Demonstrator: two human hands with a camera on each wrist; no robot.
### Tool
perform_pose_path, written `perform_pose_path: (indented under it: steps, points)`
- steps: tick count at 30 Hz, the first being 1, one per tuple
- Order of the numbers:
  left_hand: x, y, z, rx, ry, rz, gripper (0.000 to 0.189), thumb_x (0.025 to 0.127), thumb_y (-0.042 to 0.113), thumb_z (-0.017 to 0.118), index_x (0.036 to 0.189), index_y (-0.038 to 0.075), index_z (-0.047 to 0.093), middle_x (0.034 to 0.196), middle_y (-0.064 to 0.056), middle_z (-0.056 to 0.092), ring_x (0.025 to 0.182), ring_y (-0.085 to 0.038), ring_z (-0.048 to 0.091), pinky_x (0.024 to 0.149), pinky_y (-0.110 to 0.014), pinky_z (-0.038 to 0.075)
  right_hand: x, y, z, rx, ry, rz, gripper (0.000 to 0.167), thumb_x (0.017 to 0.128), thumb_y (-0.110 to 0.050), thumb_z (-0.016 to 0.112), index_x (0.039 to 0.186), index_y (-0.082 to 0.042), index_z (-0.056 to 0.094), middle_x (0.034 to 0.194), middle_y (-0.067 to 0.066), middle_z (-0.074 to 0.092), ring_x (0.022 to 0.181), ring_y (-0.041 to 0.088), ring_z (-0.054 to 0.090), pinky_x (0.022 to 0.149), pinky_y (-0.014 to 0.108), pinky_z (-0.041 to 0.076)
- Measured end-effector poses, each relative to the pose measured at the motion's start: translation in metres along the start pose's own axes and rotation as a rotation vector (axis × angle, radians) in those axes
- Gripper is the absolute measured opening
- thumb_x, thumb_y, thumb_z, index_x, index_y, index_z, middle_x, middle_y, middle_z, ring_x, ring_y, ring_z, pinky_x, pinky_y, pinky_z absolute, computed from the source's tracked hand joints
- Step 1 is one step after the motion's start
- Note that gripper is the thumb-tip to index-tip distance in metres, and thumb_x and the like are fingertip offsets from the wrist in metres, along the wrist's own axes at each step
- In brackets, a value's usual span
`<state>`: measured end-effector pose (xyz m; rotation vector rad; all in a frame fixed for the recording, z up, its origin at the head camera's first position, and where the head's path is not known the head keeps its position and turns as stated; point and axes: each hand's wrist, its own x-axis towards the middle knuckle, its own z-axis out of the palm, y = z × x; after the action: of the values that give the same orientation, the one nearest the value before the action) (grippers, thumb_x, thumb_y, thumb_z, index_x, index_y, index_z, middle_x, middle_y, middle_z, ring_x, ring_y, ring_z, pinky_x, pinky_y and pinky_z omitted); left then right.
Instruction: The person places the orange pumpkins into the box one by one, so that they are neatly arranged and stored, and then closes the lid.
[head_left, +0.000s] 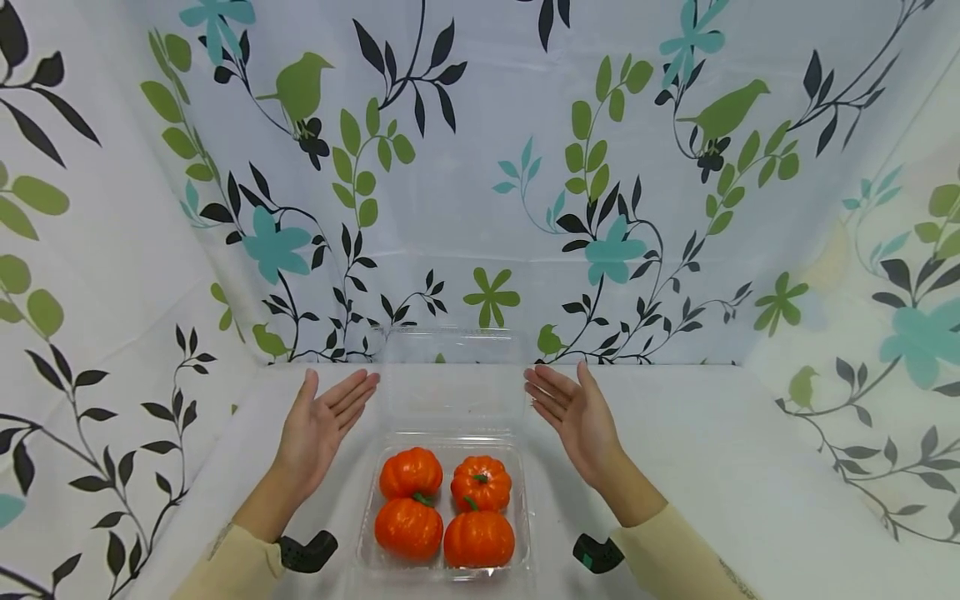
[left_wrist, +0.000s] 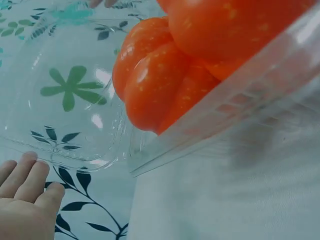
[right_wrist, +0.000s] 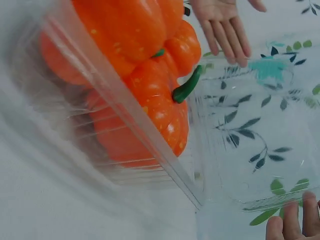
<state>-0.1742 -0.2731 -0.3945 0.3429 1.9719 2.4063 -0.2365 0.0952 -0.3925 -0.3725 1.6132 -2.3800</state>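
A clear plastic clamshell box (head_left: 530, 517) stands on the white surface, its lid (head_left: 453, 400) raised at the back. Inside sit several small orange pumpkins (head_left: 408, 529) with green stems, in two rows. My left hand (head_left: 322, 429) is held beside the lid's left side, fingers straight and palm facing inward. Opposite it, at the right side, my right hand (head_left: 577, 421) has its fingers straight as well. Both hands hold nothing. In the left wrist view the fingertips (left_wrist: 31, 156) are close to the lid's edge; whether they touch it I cannot tell.
Behind the box hangs a white cloth (head_left: 480, 208) printed with green birds, leaves and blue flowers. Similar patterned cloth lines both sides. A black device (head_left: 309, 552) is at the left wrist, and another (head_left: 597, 553) at the right.
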Motion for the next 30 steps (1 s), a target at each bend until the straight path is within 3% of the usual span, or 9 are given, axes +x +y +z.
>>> perform_pose_path:
  steps: [7, 13, 16, 21, 26, 30]
  points:
    - [-0.020, 0.011, 0.008, 0.145, 0.048, 0.082, 0.082, 0.107, 0.057, 0.011, 0.153, -0.008, 0.032, 0.156, -0.016, 0.041, 0.143, -0.017, 0.042, 0.112, -0.016, 0.031, -0.023, -0.005, 0.012, -0.301, 0.066, -0.146, 0.073, 0.106, -0.059, 0.031, 0.139, 0.001, 0.058, 0.139, 0.012, 0.061, 0.131, 0.023, 0.055, 0.114, 0.031, 0.038]
    - [-0.039, 0.017, 0.014, 0.235, 0.075, 0.106, 0.075, 0.109, 0.051, 0.014, 0.150, -0.006, 0.041, 0.149, -0.004, 0.053, 0.136, -0.005, 0.048, 0.106, -0.007, 0.031, -0.044, -0.003, 0.012, -0.451, 0.090, -0.353, 0.054, 0.112, -0.034, 0.032, 0.126, 0.005, 0.067, 0.127, 0.016, 0.068, 0.123, 0.022, 0.062, 0.110, 0.028, 0.042]
    - [-0.051, 0.017, 0.018, 0.273, 0.091, 0.103, 0.072, 0.111, 0.047, 0.015, 0.147, -0.008, 0.044, 0.146, 0.002, 0.056, 0.133, -0.002, 0.049, 0.105, -0.007, 0.032, -0.056, -0.002, 0.011, -0.551, 0.081, -0.411, 0.048, 0.113, -0.024, 0.030, 0.125, 0.001, 0.069, 0.125, 0.012, 0.070, 0.123, 0.020, 0.062, 0.110, 0.025, 0.041]
    - [-0.070, 0.014, 0.023, 0.316, 0.106, 0.059, 0.068, 0.112, 0.043, 0.015, 0.146, -0.008, 0.046, 0.145, 0.003, 0.057, 0.132, -0.001, 0.050, 0.105, -0.006, 0.031, -0.078, 0.001, 0.011, -0.680, 0.049, -0.461, 0.044, 0.111, -0.012, 0.030, 0.128, -0.008, 0.070, 0.124, 0.003, 0.070, 0.121, 0.020, 0.061, 0.110, 0.026, 0.039]
    - [-0.089, 0.009, 0.026, 0.341, 0.124, -0.011, 0.065, 0.112, 0.042, 0.015, 0.146, 0.002, 0.053, 0.147, -0.003, 0.055, 0.131, 0.000, 0.050, 0.103, -0.006, 0.031, -0.096, 0.009, 0.009, -0.739, 0.002, -0.528, 0.042, 0.107, 0.001, 0.035, 0.124, -0.008, 0.073, 0.119, 0.005, 0.071, 0.113, 0.021, 0.064, 0.103, 0.029, 0.047]
    - [-0.101, 0.000, 0.028, 0.377, 0.160, -0.069, 0.057, 0.112, 0.040, 0.021, 0.143, 0.011, 0.059, 0.145, -0.001, 0.057, 0.131, 0.000, 0.050, 0.103, -0.008, 0.032, -0.106, 0.017, 0.009, -0.781, -0.008, -0.525, 0.038, 0.104, 0.004, 0.044, 0.119, -0.011, 0.075, 0.115, 0.002, 0.072, 0.109, 0.019, 0.065, 0.099, 0.029, 0.051]
